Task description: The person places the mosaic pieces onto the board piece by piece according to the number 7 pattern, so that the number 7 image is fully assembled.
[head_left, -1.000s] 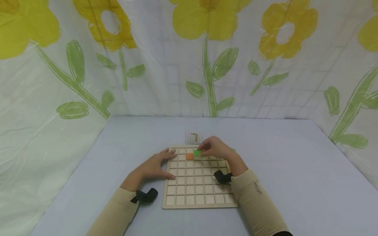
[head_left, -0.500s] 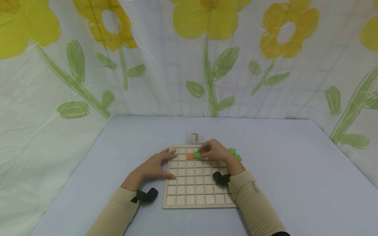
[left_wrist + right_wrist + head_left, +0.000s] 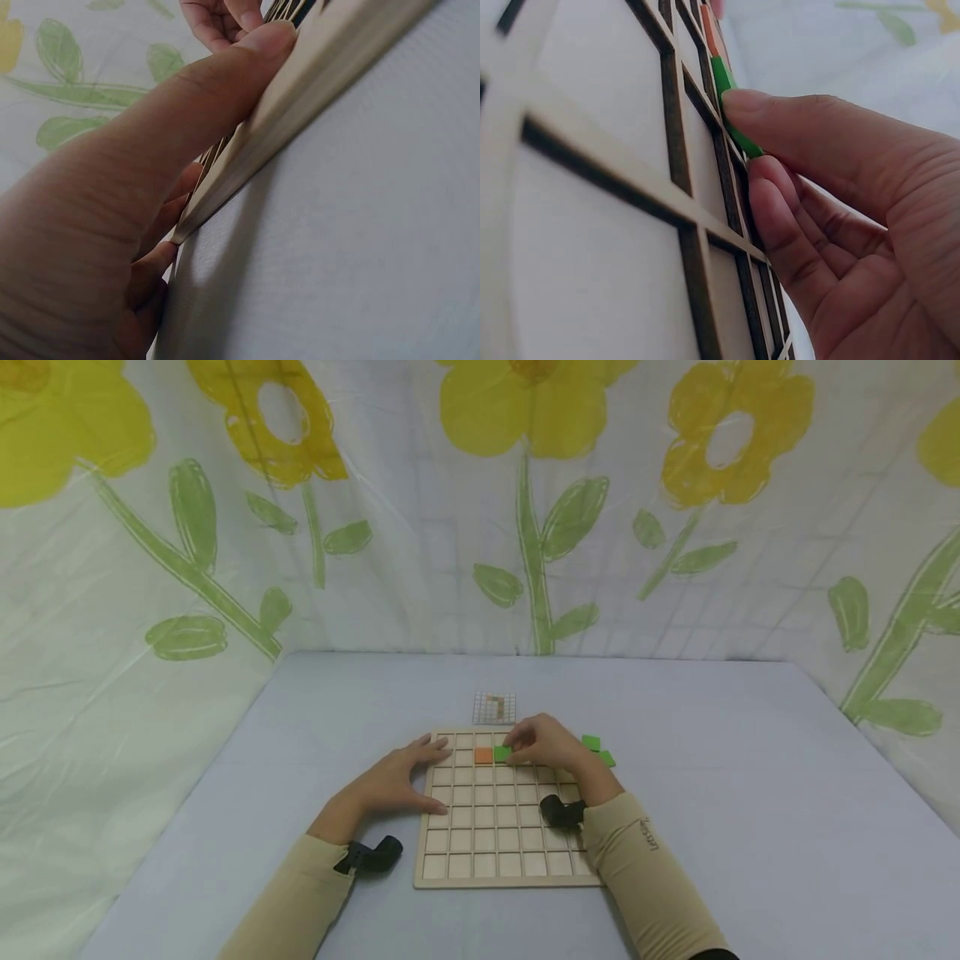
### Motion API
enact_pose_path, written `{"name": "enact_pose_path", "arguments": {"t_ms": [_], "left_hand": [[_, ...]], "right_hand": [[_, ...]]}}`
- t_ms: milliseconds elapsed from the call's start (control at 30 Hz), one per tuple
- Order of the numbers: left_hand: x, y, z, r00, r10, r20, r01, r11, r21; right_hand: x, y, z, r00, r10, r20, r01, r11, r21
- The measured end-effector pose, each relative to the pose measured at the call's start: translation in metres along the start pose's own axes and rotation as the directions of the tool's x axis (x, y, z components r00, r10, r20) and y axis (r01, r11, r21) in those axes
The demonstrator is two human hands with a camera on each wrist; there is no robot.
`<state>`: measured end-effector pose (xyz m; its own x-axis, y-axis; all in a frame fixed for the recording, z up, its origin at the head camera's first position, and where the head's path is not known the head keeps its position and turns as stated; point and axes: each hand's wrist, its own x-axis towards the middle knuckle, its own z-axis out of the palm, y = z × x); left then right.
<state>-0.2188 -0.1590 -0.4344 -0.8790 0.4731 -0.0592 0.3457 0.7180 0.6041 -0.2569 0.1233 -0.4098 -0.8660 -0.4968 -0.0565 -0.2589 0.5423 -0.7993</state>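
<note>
A wooden grid board (image 3: 510, 882) lies on the table, divided into square cells. An orange square tile (image 3: 483, 756) sits in its second row from the back. Just right of that tile, my right hand (image 3: 551, 745) pinches a green square tile (image 3: 502, 754) by its right side. In the right wrist view the thumb lies on the green tile (image 3: 724, 81), with curled fingers close beneath. My left hand (image 3: 390, 781) rests at the board's left edge, thumb and fingers spread. Its thumb (image 3: 225, 75) lies on the wooden rim in the left wrist view.
Beyond the board lies a small card (image 3: 494, 707) printed with a grid and some coloured squares. Two more green tiles (image 3: 591, 743) are on the table past the right forearm. A flower-patterned curtain (image 3: 420, 527) hangs behind the table.
My right hand has come down slightly with the green tile, which now lies flatter beside the orange one. More of the green tiles at the right shows. My left hand stays in place.
</note>
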Motion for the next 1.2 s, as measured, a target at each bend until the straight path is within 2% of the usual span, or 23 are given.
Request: {"name": "enact_pose_path", "arguments": {"t_ms": [433,800,1033,1200], "left_hand": [[-0.001,0.0,0.001,1.0,-0.013,-0.004,0.013,1.0,-0.007],[0.0,0.0,0.001,1.0,0.006,-0.01,-0.006,1.0,0.0],[-0.001,-0.001,0.001,1.0,0.005,-0.009,-0.005,1.0,0.0],[0.0,0.0,0.001,1.0,-0.005,-0.014,0.006,1.0,0.009]], "right_hand": [[0.0,0.001,0.002,1.0,-0.01,-0.002,0.009,1.0,-0.019],[0.002,0.001,0.002,1.0,0.001,0.001,-0.001,1.0,-0.028],[0.002,0.001,-0.006,1.0,-0.004,0.024,0.005,0.998,-0.066],[-0.003,0.0,-0.017,0.999,0.025,0.044,-0.024,1.0,-0.016]]}}
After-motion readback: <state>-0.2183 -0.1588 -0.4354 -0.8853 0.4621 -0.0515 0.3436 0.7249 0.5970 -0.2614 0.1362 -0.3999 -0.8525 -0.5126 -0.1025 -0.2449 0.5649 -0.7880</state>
